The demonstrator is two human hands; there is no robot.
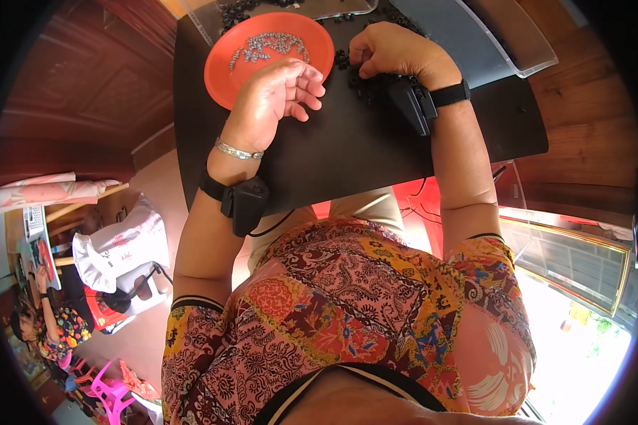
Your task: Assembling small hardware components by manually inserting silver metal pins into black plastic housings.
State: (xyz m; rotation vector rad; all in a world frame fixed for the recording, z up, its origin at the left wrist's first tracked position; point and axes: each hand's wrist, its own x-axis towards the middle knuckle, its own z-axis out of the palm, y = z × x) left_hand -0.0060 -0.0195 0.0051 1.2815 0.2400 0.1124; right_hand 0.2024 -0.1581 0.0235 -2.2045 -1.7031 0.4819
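My left hand (283, 93) hovers over the near right rim of an orange-red plate (218, 76). Its fingers are loosely curled and apart, with nothing seen in them. Small silvery metal pieces (266, 44) lie scattered across the plate's middle. To the right, my right hand (403, 55) is down at the black tabletop (333, 149) with thumb and fingertips drawn together. Whatever they pinch is hidden. Small black pieces (342, 60) lie loose around those fingertips, and more show under the wrist.
A clear plastic tray (532, 62) stands at the far right of the table. Another clear container (319, 13) is at the far edge, with more black pieces nearby. A white sack (131, 244) and another person (53, 322) are off to the left.
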